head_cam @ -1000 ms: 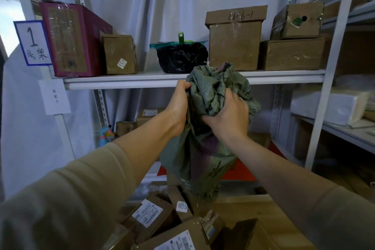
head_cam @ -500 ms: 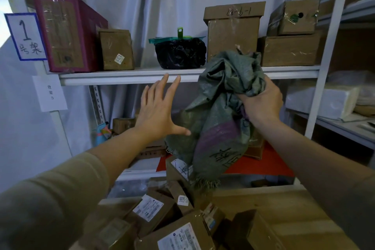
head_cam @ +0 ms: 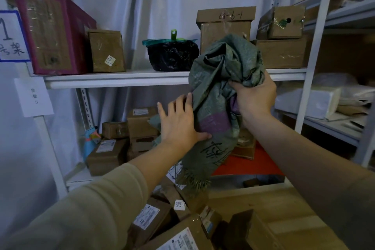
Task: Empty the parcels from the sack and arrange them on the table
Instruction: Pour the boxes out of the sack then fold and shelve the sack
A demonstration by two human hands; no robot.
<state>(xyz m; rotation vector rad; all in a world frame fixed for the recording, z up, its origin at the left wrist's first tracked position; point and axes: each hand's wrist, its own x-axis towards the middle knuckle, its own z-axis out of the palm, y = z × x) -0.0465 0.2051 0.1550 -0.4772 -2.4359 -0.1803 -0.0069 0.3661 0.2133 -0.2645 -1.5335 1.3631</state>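
Your left hand (head_cam: 178, 124) covers part of the sack (head_cam: 219, 95), and the sack hides that hand's fingertips and the lower front of the lidded box (head_cam: 225, 26) behind it. Your right hand (head_cam: 253, 99) buries its fingertips in the bunched cloth, so you cannot tell how deep they go. The sack's black writing is creased and unreadable. The heap of parcels (head_cam: 162, 223) runs off the bottom edge; most label print is too small to read. The numbered sign (head_cam: 11, 36) is cut by the left edge.
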